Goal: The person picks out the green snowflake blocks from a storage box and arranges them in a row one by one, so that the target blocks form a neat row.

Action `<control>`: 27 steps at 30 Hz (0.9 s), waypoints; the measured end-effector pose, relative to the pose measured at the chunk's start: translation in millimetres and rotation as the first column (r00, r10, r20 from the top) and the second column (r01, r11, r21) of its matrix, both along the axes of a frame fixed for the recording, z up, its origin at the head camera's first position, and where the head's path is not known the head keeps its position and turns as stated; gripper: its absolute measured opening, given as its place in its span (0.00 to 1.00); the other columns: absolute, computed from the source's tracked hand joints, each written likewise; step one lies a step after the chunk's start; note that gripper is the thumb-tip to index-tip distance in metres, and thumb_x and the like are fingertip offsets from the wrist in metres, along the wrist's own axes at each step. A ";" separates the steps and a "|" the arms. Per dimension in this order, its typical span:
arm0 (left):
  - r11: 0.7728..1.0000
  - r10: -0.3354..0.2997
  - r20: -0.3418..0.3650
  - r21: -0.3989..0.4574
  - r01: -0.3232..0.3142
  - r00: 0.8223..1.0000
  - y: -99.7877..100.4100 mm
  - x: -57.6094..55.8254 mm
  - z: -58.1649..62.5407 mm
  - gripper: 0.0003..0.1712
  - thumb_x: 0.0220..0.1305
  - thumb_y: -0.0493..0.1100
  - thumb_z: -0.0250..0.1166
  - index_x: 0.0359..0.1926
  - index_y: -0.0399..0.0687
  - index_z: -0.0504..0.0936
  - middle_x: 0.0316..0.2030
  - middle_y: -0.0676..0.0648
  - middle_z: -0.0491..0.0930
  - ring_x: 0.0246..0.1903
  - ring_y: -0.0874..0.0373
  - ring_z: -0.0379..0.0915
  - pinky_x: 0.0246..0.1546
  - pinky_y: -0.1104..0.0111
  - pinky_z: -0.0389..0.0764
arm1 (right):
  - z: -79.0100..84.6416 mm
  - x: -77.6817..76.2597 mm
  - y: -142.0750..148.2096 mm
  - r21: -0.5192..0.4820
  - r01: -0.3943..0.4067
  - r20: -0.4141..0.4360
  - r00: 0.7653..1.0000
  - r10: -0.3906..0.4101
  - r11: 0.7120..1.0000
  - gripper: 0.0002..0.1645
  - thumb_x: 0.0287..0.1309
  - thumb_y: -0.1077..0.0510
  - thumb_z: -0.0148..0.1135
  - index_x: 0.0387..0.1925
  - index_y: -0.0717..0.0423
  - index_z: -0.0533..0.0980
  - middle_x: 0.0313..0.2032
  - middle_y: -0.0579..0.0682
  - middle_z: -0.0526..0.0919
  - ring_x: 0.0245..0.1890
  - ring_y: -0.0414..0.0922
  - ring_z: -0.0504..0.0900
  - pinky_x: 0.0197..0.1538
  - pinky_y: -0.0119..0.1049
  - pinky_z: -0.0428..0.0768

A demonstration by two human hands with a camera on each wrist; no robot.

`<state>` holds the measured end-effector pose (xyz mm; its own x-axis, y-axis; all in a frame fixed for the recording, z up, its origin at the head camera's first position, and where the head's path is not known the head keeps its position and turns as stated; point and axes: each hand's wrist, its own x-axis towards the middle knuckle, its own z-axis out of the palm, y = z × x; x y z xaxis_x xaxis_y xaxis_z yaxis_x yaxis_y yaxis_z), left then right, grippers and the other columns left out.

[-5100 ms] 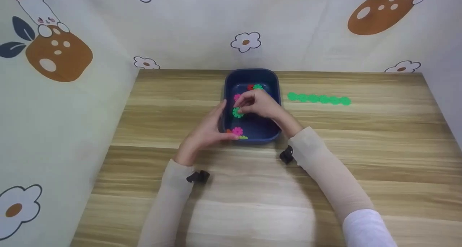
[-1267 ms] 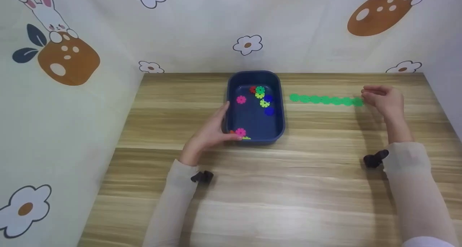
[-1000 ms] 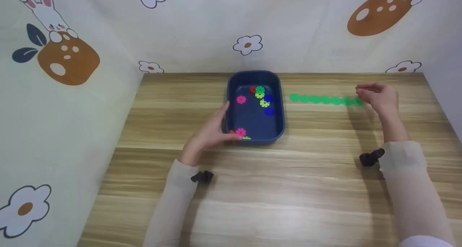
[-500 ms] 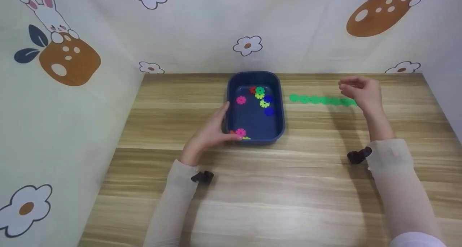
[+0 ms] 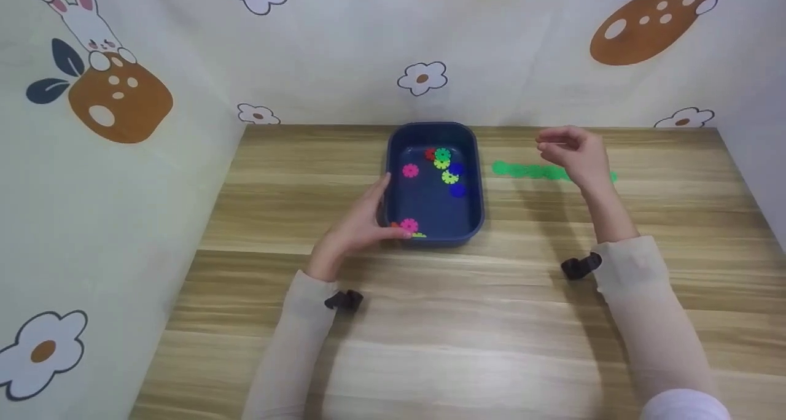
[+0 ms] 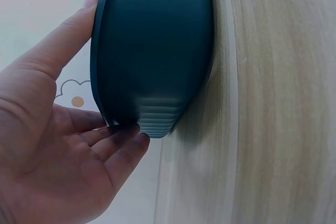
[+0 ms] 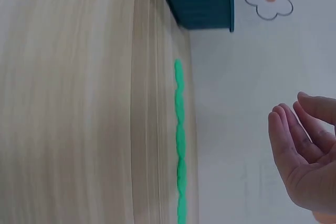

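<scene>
A dark blue plastic bin [image 5: 433,214] on the table contains several flower-shaped toy discs in pink, yellow-green, blue, red and green. My left hand [image 5: 353,223] holds the bin's near left corner, thumb on the near side and fingers along the left side. In the left wrist view, the fingertips press against the bin's outer wall [image 6: 152,40]. To the right of the bin, a row of green discs [image 5: 522,170] lies flat on the table. Above this row hovers my right hand [image 5: 580,156], loosely bent and holding nothing; it hides part of the row.
A wooden table [image 5: 430,328] extends around the bin. Behind and at the left stands a pale cloth wall [image 5: 325,58] with printed flowers and fruit. Small black wrist cameras [image 5: 580,266] sit on both cuffs.
My right hand took a green disc from the bin and placed it at the row's right end. It has since lifted and moved left, above the row. My left hand has stayed on the bin.
</scene>
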<state>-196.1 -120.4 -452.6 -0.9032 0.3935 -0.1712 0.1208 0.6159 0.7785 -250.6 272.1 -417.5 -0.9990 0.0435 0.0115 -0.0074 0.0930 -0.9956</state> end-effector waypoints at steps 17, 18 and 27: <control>1.000 0.008 0.002 -0.021 -0.008 1.000 0.0 1.2 0.0 0.70 0.48 0.61 0.78 0.80 0.54 0.40 0.80 0.45 0.42 0.79 0.48 0.41 0.79 0.53 0.50 | 0.8 -4.4 -82.7 0.154 -0.115 -0.030 0.992 0.121 0.981 0.21 0.62 0.61 0.66 0.54 0.69 0.78 0.45 0.48 0.85 0.41 0.30 0.84 0.47 0.23 0.83; 1.000 0.006 -0.003 -0.017 -0.006 1.000 0.0 1.1 -0.1 0.70 0.48 0.60 0.78 0.80 0.54 0.41 0.80 0.45 0.43 0.79 0.48 0.42 0.79 0.53 0.50 | 0.6 -4.5 -87.1 0.164 -0.118 -0.031 0.992 0.124 0.979 0.21 0.62 0.61 0.66 0.54 0.68 0.78 0.47 0.52 0.85 0.41 0.30 0.84 0.47 0.23 0.83; 1.000 -0.009 -0.020 -0.003 0.009 1.000 -0.9 0.7 -0.6 0.70 0.48 0.59 0.78 0.80 0.52 0.41 0.80 0.44 0.43 0.79 0.48 0.41 0.79 0.53 0.50 | -4.0 -9.3 -117.2 0.184 -0.148 -0.023 0.988 0.155 0.972 0.20 0.62 0.63 0.65 0.56 0.66 0.78 0.56 0.62 0.81 0.49 0.41 0.83 0.52 0.24 0.80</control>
